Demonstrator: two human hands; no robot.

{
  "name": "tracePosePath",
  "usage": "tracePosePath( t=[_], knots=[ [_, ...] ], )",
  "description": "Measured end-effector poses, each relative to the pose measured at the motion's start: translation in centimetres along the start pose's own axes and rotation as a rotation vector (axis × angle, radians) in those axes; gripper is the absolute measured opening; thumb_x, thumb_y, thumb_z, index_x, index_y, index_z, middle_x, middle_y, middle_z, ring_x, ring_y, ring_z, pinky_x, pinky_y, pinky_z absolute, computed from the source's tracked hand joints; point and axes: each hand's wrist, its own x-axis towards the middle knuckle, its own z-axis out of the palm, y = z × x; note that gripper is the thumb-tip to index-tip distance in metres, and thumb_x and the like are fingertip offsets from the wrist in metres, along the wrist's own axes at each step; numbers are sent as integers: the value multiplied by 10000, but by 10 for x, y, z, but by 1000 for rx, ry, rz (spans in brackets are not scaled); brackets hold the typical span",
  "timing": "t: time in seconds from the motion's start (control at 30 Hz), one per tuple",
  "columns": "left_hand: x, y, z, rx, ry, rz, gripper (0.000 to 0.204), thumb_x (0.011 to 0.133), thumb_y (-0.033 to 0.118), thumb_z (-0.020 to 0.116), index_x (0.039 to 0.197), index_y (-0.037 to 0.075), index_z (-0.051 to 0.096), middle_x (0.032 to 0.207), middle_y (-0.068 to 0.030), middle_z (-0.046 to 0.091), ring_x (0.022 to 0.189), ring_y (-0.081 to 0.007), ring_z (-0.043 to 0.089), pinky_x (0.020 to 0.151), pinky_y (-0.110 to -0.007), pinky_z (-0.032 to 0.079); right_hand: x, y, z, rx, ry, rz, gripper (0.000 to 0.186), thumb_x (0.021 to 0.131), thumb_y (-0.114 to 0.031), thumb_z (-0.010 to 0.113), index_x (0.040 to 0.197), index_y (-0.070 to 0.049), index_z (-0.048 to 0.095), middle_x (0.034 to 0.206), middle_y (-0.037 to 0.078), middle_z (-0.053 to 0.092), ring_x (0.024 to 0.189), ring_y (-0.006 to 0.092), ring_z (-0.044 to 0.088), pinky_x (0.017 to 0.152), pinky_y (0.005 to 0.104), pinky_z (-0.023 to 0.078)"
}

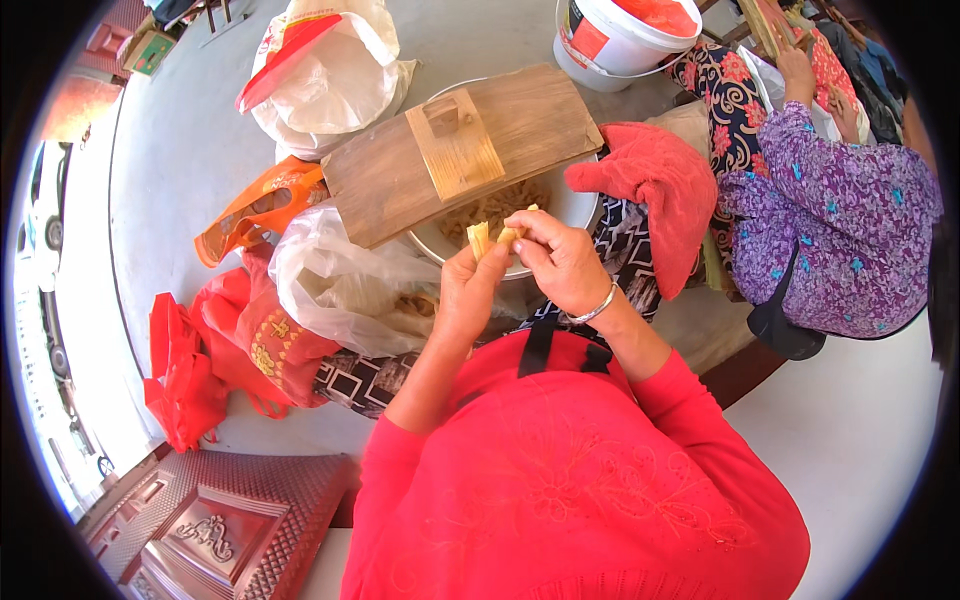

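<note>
One pale-yellow fibrous piece [478,240] is pinched upright in the left hand [468,290], its thumb and fingers closed, just off the near edge of the wooden board [540,110]. Beside it, the right hand [562,268], fingers curled, pinches a second yellow piece [509,236] between thumb and forefinger; whether the pieces join, I cannot tell. Beneath the board sits a white basin [580,212] of pale strips [500,204]. Off the board's right end lies a red towel [665,190]; beyond that end stands a white bucket [612,48].
</note>
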Motion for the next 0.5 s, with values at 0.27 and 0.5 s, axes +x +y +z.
tracePosePath(
  t=[0.27,0.5],
  knots=[
    [-7,4,8,-296,-46,-304,292,967,261,539,732,90,513,552,35,381,427,-71,302,413,-226,257,8,15,3,-482,145,-410,196,769,-43,612,960,-87,608,859,48,668,786,253,640,726,387,459],
    [1,15,-20,-349,-174,-437,327,978,308,528,727,100,490,550,50,320,433,-61,279,414,-222,238,13,-1,-20,-121,-226,-309,424,737,-74,725,1149,-43,627,1128,143,636,1090,298,592,981,361,439]
  ],
)
